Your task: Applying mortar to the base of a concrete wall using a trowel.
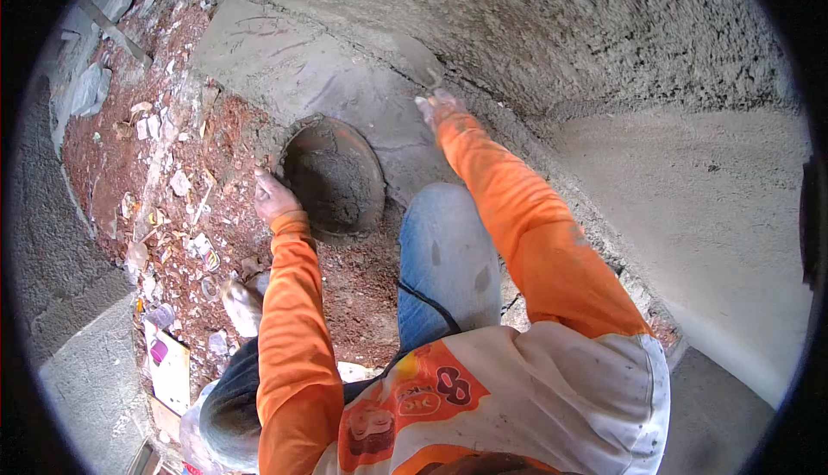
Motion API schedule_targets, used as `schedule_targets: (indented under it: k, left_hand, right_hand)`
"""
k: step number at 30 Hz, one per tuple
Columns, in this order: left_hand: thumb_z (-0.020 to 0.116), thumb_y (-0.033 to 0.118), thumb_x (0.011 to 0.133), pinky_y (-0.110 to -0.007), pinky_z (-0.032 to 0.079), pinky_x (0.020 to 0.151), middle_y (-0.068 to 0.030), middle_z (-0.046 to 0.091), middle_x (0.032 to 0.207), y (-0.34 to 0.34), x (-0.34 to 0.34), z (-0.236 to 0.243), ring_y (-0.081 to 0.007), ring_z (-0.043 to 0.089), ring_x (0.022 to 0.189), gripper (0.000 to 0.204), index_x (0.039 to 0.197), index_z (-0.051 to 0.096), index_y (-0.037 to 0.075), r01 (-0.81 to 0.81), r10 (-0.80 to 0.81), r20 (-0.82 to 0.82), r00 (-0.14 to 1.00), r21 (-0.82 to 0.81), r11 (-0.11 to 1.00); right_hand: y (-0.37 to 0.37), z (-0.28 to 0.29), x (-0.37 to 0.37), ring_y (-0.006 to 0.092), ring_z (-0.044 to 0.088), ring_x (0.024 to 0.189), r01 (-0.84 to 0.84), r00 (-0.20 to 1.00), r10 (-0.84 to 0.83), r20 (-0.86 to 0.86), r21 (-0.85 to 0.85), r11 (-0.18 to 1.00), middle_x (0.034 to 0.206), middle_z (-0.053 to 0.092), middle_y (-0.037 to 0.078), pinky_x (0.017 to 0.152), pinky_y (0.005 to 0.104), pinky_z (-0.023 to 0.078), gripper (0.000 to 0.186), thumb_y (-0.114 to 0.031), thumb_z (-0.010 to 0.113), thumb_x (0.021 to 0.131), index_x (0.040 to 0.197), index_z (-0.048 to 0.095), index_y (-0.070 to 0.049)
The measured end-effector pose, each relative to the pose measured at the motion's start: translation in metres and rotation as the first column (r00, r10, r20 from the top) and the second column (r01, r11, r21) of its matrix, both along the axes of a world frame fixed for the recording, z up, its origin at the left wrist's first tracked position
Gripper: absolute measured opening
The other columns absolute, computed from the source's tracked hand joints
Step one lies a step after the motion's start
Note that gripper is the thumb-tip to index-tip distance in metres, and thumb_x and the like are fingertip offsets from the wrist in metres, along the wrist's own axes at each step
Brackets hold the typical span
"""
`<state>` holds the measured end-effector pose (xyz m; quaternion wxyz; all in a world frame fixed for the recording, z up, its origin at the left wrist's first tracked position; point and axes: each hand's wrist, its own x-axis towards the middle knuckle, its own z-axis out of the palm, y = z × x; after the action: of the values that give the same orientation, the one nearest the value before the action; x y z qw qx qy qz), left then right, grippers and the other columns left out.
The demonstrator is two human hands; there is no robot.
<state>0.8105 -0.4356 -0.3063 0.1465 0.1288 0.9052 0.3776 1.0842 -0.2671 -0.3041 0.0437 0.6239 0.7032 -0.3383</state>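
While mouth-up, round bowl (372,163), rim in curled left hand (275,196); right hand (443,107) half-closed, contents unclear.

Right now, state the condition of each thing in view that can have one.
Basin: partly filled
Mortar: grey, inside the basin
Left hand: closed on the basin's rim
Wall: rough
Right hand: near the wall; grip unclear
Ground: littered with debris
Jeans: stained at the knee

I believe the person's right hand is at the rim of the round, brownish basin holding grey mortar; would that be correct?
Not quite: the head view shows the person's left hand at the rim of the round, brownish basin holding grey mortar.
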Motion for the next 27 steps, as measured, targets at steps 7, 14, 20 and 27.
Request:
schedule_targets:
  k: [7,14,20,27]
  left_hand:
    - [0.036,0.055,0.086,-0.043,0.043,0.073,-0.0267,0.061,0.087,-0.002,-0.007,0.005,-0.0377,0.058,0.079,0.067,0.097,0.061,-0.006,-0.003,0.006,-0.143,0.99,0.016,1.0]
    - [0.034,0.058,0.085,-0.04,0.042,0.082,-0.0261,0.059,0.099,-0.006,-0.008,0.006,-0.0394,0.056,0.093,0.072,0.103,0.058,-0.007,0.056,-0.053,-0.052,0.997,0.063,0.996]
    - [0.037,0.052,0.086,-0.04,0.043,0.078,-0.025,0.061,0.093,-0.005,-0.016,0.006,-0.0388,0.058,0.088,0.064,0.101,0.06,-0.005,0.084,-0.083,-0.027,0.996,0.016,0.996]
    - [0.035,0.05,0.086,-0.044,0.043,0.076,-0.0242,0.062,0.088,0.003,-0.023,-0.003,-0.0404,0.057,0.086,0.061,0.093,0.063,-0.004,0.068,-0.07,0.035,0.997,0.061,0.996]
  right_hand:
    - [-0.063,-0.024,0.154,0.0311,0.041,0.118,0.269,0.96,-0.255,0.116,-0.122,0.956,0.127,0.044,0.015,0.1,0.0369,0.031,0.057,-0.054,0.044,0.081,0.125,0.045,-0.017]
    - [-0.093,-0.015,0.222,0.0342,0.049,0.108,0.286,0.934,-0.289,0.212,0.046,0.957,0.111,0.055,0.019,0.092,0.0406,0.038,0.057,-0.055,0.051,0.077,0.115,0.054,-0.013]
    - [-0.136,0.028,0.25,0.0358,0.056,0.096,0.268,0.945,-0.285,0.162,0.116,0.956,0.102,0.06,0.019,0.082,0.0404,0.044,0.047,-0.042,0.058,0.078,0.111,0.055,-0.008]
    - [-0.18,0.149,0.183,0.037,0.058,0.089,0.302,0.872,-0.381,0.308,0.274,0.913,0.092,0.062,0.019,0.077,0.0415,0.046,0.043,-0.04,0.054,0.082,0.112,0.051,-0.01]
